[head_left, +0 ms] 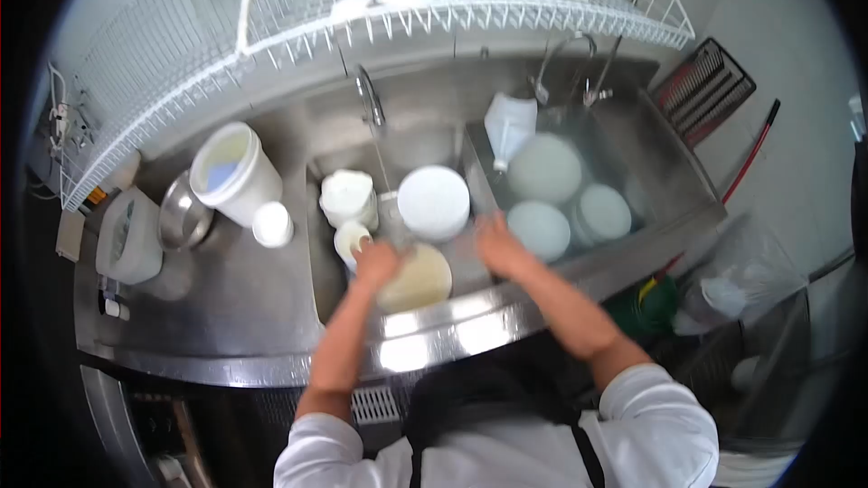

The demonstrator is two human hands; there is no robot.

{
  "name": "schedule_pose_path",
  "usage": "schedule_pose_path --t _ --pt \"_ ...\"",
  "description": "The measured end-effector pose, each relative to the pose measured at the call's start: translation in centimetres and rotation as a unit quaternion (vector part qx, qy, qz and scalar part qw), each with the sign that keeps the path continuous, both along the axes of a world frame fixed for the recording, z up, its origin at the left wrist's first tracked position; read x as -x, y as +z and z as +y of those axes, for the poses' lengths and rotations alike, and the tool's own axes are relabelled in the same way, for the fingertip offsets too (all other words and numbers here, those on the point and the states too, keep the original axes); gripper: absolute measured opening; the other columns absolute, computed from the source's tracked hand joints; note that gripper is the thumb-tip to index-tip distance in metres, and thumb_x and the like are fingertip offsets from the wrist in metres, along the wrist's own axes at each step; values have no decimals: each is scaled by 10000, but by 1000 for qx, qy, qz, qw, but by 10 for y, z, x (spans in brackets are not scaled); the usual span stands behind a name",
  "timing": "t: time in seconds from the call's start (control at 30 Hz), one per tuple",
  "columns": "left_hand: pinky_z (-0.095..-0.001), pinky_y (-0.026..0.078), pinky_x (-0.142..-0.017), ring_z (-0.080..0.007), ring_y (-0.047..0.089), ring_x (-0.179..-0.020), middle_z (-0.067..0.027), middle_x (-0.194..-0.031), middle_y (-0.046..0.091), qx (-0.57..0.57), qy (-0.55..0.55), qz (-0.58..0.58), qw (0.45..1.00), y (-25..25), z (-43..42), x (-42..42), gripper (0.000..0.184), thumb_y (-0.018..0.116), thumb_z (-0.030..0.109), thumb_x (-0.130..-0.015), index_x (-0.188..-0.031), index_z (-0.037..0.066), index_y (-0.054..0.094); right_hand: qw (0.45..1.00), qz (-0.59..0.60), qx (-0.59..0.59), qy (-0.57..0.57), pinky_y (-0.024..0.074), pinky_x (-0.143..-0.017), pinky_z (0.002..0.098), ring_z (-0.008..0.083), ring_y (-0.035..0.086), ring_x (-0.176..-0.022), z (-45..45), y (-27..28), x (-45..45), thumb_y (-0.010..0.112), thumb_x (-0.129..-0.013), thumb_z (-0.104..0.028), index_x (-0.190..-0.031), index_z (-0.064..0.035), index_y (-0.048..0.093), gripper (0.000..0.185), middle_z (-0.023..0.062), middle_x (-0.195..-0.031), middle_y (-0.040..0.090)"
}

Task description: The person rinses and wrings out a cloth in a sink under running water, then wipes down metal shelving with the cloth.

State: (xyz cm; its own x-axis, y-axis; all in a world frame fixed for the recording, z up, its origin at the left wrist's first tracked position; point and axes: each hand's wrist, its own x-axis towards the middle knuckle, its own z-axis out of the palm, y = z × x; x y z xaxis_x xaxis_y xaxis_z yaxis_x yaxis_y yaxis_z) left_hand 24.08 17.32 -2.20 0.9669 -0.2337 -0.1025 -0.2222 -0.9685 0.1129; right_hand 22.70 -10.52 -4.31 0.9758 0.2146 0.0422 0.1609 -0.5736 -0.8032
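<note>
My left hand [378, 264] is in the left sink basin, its fingers closed at the right rim of a small white cup [347, 239]. Beneath and beside that hand lies a round cream-coloured container [421, 278]. My right hand [496, 244] hovers by the divider between the basins, smeared by motion, and I see nothing in it. A round white tub [434, 203] stands between the hands, farther back. Behind the cup is a stack of white containers [348, 198].
In the right basin, several round pale containers [544, 169] and a white jug [511, 126] sit in water. A white bucket [237, 172], a metal bowl [185, 212] and a plastic tub [131, 237] occupy the left counter. A wire rack [380, 14] overhangs the back; a faucet [369, 95] rises behind.
</note>
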Motion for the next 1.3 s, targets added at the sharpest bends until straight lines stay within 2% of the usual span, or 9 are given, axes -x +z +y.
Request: schedule_pose_path --t 0.03,0.1,0.2,0.33,0.5,0.63,0.93,1.03,1.3 --pt "-411 427 -1002 -395 591 -1116 -260 -1106 656 3 -3 76 997 15 -16 4 725 499 620 -901 -1087 -61 662 996 38 -74 -18 487 -872 450 244 566 -1086 7 -17 27 553 -964 -286 -1262 -133 553 335 124 -1146 606" --pt "-444 406 -1017 -400 562 -1177 -313 -1145 623 432 126 141 882 -25 -36 14 743 541 619 -870 -1131 -69 644 943 141 -297 -46 471 -966 486 268 527 -1208 15 -17 58 589 -953 -421 -1411 -138 470 551 156 -1222 570" --pt "-450 359 -1079 -401 490 -1276 -267 -1297 566 180 -125 102 970 13 -83 38 665 640 506 -872 -1287 -9 564 764 301 -560 -111 497 -934 445 240 563 -1148 20 15 73 604 -950 -423 -1432 -132 431 590 118 -1186 573" --pt "-439 311 -1127 -368 417 -1351 -221 -1476 410 361 -327 228 843 60 -88 3 702 705 441 -840 -1340 -6 498 834 142 -491 -210 536 -774 370 215 588 -995 -16 25 63 640 -938 -257 -1265 -84 504 394 105 -1091 589" --pt "-489 486 -920 -315 513 -1225 -206 -1370 498 672 215 241 666 7 -57 -166 781 712 403 -865 -1433 -1 360 818 5 -476 -323 526 -733 329 191 582 -928 -87 86 138 571 -969 -166 -1202 -54 503 267 93 -1064 577" --pt "-487 484 -904 -378 472 -1250 -245 -1453 392 588 329 -26 739 -27 -46 -275 992 782 373 -807 -1500 -10 184 753 -102 -386 -523 514 -736 323 173 568 -900 -139 74 233 573 -973 -185 -1172 -75 521 234 63 -1028 561" --pt "-361 509 -512 -247 635 -705 -149 -884 634 651 358 29 669 -31 -75 -350 498 616 413 -936 -1174 -18 545 690 39 22 -722 427 -795 366 220 496 -819 -187 -95 498 658 -884 -186 -949 15 553 236 96 -863 556" --pt "-423 496 -545 -312 644 -623 -169 -776 670 637 366 -51 676 -48 -80 -365 434 608 329 -938 -1080 -76 542 637 74 -31 -767 425 -775 391 255 503 -804 -180 -191 592 687 -828 -178 -939 6 558 251 121 -836 552" --pt "-493 466 -934 -442 607 -1078 -298 -1098 639 444 413 -139 783 -13 -97 -329 483 572 335 -936 -1185 -70 484 602 194 121 -765 421 -719 410 262 517 -759 -143 -183 594 707 -793 -183 -926 -7 555 268 137 -814 559"
